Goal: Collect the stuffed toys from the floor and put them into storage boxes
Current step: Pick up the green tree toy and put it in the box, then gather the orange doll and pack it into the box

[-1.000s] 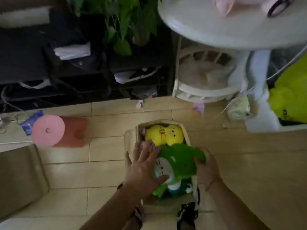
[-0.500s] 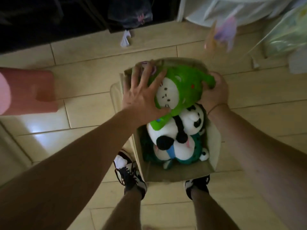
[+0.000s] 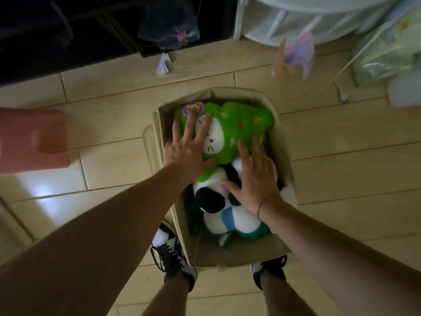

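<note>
Stuffed toys fill one beige storage box (image 3: 282,245) that stands on the wooden floor (image 3: 341,160) between the person's two shoes, the left shoe (image 3: 173,258) touching its 7 o'clock corner and the right shoe (image 3: 270,269) under its 5 o'clock corner. Bare floor lies open at 3 o'clock of the box and at 9 o'clock, up to one pink stool (image 3: 32,140); toward 12 o'clock the floor runs to a dark shelf unit (image 3: 91,30), with a scrap of white paper (image 3: 164,65) just before it, and toward 1 o'clock stands a white rack (image 3: 296,21). Three toys can be counted for certain: one green toy (image 3: 241,126) with a white cat face on top at the 12 o'clock end, one black and white panda (image 3: 211,192) below it, and one teal toy (image 3: 257,232) at the 6 o'clock end; more may lie beneath. The left hand (image 3: 189,149) lies flat with fingers (image 3: 204,128) spread and straight across the green toy's face, gripping nothing. The right hand (image 3: 255,179) also lies flat and spread, its fingertips on the green toy's lower edge and its palm on the panda, holding nothing.
</note>
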`<state>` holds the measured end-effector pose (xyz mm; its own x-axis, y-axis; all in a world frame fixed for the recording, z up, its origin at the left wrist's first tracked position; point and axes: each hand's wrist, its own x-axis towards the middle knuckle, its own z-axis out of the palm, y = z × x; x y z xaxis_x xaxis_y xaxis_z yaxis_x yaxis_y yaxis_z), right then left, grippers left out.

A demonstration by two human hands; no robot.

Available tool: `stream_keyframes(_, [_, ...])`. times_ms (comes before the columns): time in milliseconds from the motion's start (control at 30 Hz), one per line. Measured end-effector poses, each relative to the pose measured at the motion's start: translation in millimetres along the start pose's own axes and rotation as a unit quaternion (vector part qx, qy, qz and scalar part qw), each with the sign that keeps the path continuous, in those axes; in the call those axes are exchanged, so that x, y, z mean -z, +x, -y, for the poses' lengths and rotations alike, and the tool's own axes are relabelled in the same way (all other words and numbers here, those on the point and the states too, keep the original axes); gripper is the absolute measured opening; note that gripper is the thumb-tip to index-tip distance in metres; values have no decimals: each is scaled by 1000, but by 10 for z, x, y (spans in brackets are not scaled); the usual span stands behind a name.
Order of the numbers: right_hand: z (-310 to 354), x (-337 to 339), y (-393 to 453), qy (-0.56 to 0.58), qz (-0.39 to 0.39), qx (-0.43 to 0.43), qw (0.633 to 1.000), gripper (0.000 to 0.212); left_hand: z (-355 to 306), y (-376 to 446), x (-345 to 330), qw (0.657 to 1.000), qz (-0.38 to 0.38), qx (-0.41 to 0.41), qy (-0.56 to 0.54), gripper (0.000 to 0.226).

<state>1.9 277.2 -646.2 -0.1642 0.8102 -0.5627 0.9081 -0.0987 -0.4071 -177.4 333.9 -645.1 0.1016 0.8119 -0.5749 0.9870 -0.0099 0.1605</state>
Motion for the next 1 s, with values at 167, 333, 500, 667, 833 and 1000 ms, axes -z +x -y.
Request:
stream_keyframes(167, [-460,-291,111,-77,73,-73,992,81,-25,298,-214,999,17,30,42,100])
stream_keyframes(333, [-333,-163,34,-100,52,-41,993,73,-115,215,-159,999,-20,43,4,105])
stream_keyframes(500, [24,444,-476,-43,18,-31,998,64,133,-854,156,995,-73,-11,-62,87])
stream_keyframes(667, [873,1580,-1229,-135,78,55,986,66,530,-2707,807,952,-37,264,-149,80])
stream_keyframes(833, [2362,2502,-2070,-278,124,260,916,71,498,-4802,1701,859,-140,436,-227,83])
stream_keyframes(1000, [3649,2281,-3567,-323,244,462,789,69,-279,-6668,1790,723,-204,589,-297,80])
